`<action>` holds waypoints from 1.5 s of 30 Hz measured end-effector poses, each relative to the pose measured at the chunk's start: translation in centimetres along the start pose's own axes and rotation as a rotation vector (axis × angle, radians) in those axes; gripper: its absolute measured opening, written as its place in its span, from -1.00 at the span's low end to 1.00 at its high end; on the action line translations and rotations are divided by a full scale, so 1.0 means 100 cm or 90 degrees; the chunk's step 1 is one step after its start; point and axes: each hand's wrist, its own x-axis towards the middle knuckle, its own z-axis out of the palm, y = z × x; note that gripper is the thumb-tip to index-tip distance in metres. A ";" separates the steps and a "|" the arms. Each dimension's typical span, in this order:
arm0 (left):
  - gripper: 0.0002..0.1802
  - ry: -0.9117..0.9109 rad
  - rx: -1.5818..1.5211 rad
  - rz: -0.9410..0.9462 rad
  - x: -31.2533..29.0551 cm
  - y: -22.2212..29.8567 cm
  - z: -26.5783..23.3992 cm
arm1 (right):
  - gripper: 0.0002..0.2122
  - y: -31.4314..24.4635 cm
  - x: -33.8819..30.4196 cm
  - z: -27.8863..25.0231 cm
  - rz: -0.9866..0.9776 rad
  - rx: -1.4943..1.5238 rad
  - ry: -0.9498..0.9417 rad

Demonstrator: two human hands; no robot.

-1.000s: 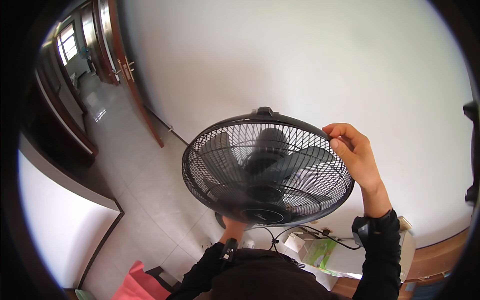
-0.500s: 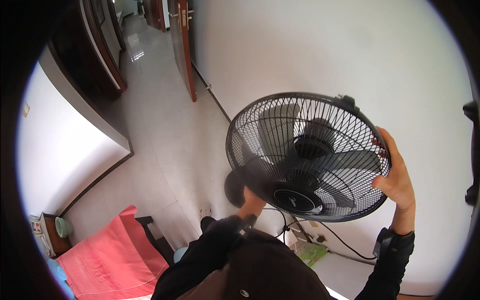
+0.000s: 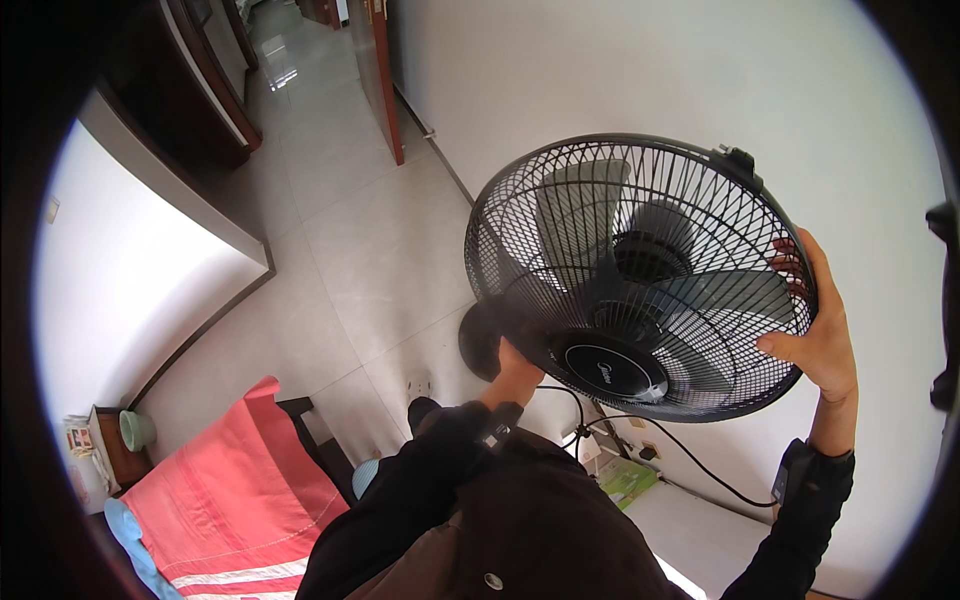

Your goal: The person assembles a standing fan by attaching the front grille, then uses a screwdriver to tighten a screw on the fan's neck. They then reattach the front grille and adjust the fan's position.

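Note:
A black electric fan (image 3: 610,275) with a round wire cage stands tilted in front of me; its dark blades and round centre badge show through the cage. My right hand (image 3: 820,345) is closed on the cage's right rim, fingers behind the wires and thumb in front. My left hand (image 3: 515,375) is under the lower left edge of the cage, closed at the fan's stand; its fingertips are mostly hidden by the cage. Beside that hand, part of the fan's round dark base (image 3: 482,342) shows on the floor.
A black cord (image 3: 700,460) runs below the fan along the white wall (image 3: 700,70). A green flat package (image 3: 628,482) lies near it. At lower left a red cloth (image 3: 235,480) covers furniture, beside a green pot (image 3: 137,430). An open wooden door (image 3: 380,90) stands up ahead.
The fan's head and both hands have shifted up and to the right in the picture. The room has shifted too. Both hands keep their places on the fan.

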 end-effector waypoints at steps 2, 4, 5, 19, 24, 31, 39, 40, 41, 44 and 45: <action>-0.62 0.000 -0.010 0.005 0.016 -0.001 -0.013 | 0.06 -0.002 0.000 -0.002 0.013 -0.013 -0.012; -0.63 -0.033 0.011 0.093 0.034 -0.007 -0.031 | 0.09 -0.007 0.002 -0.005 -0.005 -0.027 -0.043; -0.63 -0.043 0.040 0.119 0.040 -0.010 -0.040 | 0.10 -0.010 0.004 -0.007 -0.001 -0.010 -0.047; -0.51 0.227 -0.017 0.074 -0.001 -0.026 0.009 | -0.02 -0.141 0.121 0.035 -0.119 -0.409 -0.286; -0.56 0.227 -0.062 0.071 -0.006 -0.031 0.027 | -0.17 -0.149 0.184 0.157 -0.117 -0.500 -0.574; -0.55 0.251 -0.099 0.061 -0.020 -0.031 0.056 | -0.12 -0.117 0.195 0.282 -0.084 -0.875 -0.833; -0.56 0.295 -0.119 0.081 -0.011 -0.032 0.053 | -0.20 -0.096 0.185 0.311 -0.207 -0.952 -0.809; -0.55 0.334 -0.050 0.113 -0.012 -0.033 0.055 | -0.23 -0.095 0.184 0.310 -0.221 -0.938 -0.794; -0.55 0.321 -0.052 0.099 -0.014 -0.030 0.057 | -0.24 -0.094 0.185 0.310 -0.227 -0.929 -0.797; -0.52 0.265 -0.119 0.038 -0.025 -0.021 0.065 | -0.27 -0.094 0.186 0.307 -0.244 -0.917 -0.794; -0.51 0.267 -0.125 0.033 -0.028 -0.019 0.069 | -0.28 -0.094 0.186 0.306 -0.247 -0.908 -0.795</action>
